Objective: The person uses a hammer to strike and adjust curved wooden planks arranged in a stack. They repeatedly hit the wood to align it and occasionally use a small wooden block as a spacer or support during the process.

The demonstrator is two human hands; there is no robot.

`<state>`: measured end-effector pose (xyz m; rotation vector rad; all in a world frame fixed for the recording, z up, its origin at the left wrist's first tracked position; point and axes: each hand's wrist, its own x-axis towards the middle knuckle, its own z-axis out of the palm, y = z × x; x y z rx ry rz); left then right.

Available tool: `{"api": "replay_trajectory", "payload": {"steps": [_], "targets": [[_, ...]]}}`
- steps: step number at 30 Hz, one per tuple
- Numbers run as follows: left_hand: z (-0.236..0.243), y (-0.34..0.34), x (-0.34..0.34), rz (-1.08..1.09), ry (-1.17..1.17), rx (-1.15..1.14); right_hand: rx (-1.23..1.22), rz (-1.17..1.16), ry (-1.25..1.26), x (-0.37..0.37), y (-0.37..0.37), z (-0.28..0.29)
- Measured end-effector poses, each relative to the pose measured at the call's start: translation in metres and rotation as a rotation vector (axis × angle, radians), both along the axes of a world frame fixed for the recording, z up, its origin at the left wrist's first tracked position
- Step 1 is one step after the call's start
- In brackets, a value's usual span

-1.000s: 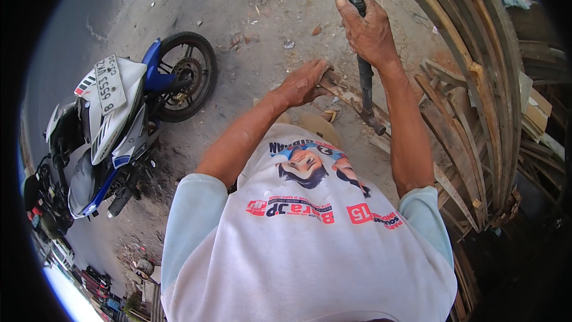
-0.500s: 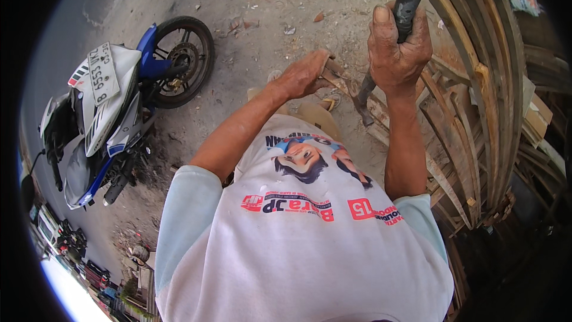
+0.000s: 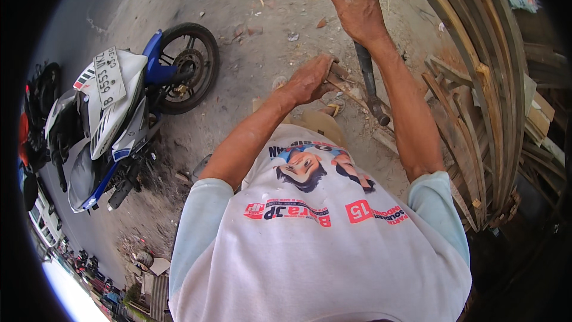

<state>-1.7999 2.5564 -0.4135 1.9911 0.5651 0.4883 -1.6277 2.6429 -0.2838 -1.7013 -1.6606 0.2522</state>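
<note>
My right hand [image 3: 362, 15] is raised ahead of me, its fingers wrapped round the dark, pipe-like handle of a hammer [image 3: 364, 65]. The hammer slants down toward me, and its metal head lies close to a narrow piece of wood [image 3: 351, 90]. My left hand [image 3: 311, 79] is closed on the near-left end of that wood. Its fingertips are partly hidden beneath the hand. Below the wood, part of a sandalled foot [image 3: 336, 107] shows.
A white and blue motorcycle [image 3: 110, 107] stands at left on dirt ground [image 3: 250, 6]. Long, curved-looking wooden boards [image 3: 482, 71] are stacked at right, with shorter planks [image 3: 539, 116] behind them. Parked vehicles [image 3: 44, 214] line the far left.
My right hand has moved up and left, and the hammer has swung so its head sits lower and further right. My left hand keeps its hold on the wood.
</note>
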Motion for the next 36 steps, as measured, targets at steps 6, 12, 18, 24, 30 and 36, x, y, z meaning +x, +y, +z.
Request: {"api": "replay_trajectory", "payload": {"steps": [6, 12, 18, 24, 30, 36], "targets": [[0.002, 0.008, 0.002, -0.002, 0.024, -0.032, 0.625, -0.066, 0.007, -0.021, 0.074, 0.137], [-0.009, 0.004, -0.016, 0.05, 0.025, -0.055, 0.015, 0.114, 0.195, -0.012, 0.017, 0.07], [-0.025, -0.006, -0.021, 0.07, 0.013, -0.093, -0.362, -0.173, 0.29, -0.007, -0.018, 0.001], [-0.039, -0.008, -0.005, 0.095, -0.024, -0.103, -0.245, -0.049, 0.356, -0.016, 0.007, -0.011], [-0.023, 0.006, 0.001, 0.072, -0.011, -0.089, 0.0, -0.099, 0.467, -0.014, -0.036, 0.031], [-0.032, -0.01, -0.009, 0.079, -0.044, -0.04, 0.118, 0.018, 0.573, -0.02, -0.107, 0.041]]}}
